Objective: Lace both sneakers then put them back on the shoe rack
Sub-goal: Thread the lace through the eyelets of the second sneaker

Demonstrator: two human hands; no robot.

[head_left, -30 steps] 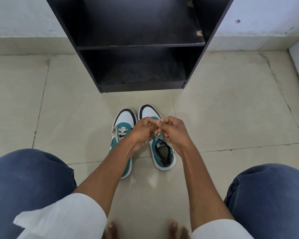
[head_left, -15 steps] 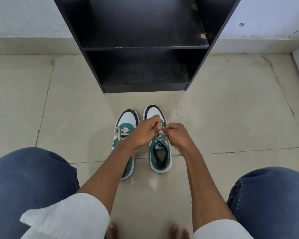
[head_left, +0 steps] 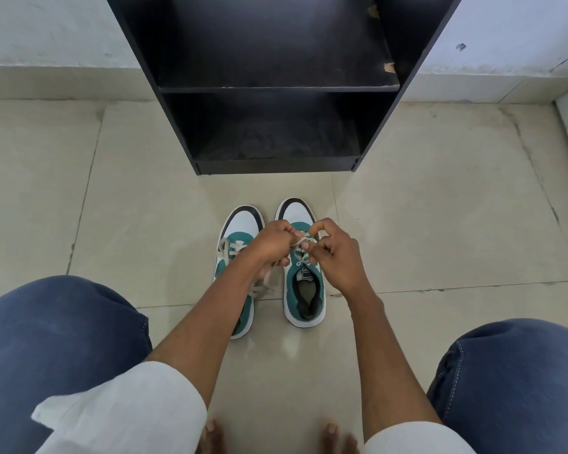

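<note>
Two teal-and-white sneakers with black toe rims stand side by side on the floor, toes toward the rack. The left sneaker [head_left: 241, 224] is partly under my left forearm, its cream lace hanging loose. The right sneaker [head_left: 304, 290] sits beneath both hands. My left hand [head_left: 271, 245] and my right hand [head_left: 336, 253] pinch the right sneaker's cream lace [head_left: 300, 242] between their fingertips, just above the upper eyelets. The black shoe rack [head_left: 276, 90] stands straight ahead with both shelves bare.
My knees in blue jeans fill the lower left [head_left: 59, 339] and lower right [head_left: 518, 381] corners. My bare toes [head_left: 210, 434] show at the bottom edge. Beige floor tiles [head_left: 440, 208] surround the shoes, and a white wall [head_left: 46, 27] runs behind the rack.
My hands have stayed on the right sneaker's lace, and the right fingers have spread and lifted slightly. The lace now shows stretched between the fingertips. The sneakers have not moved.
</note>
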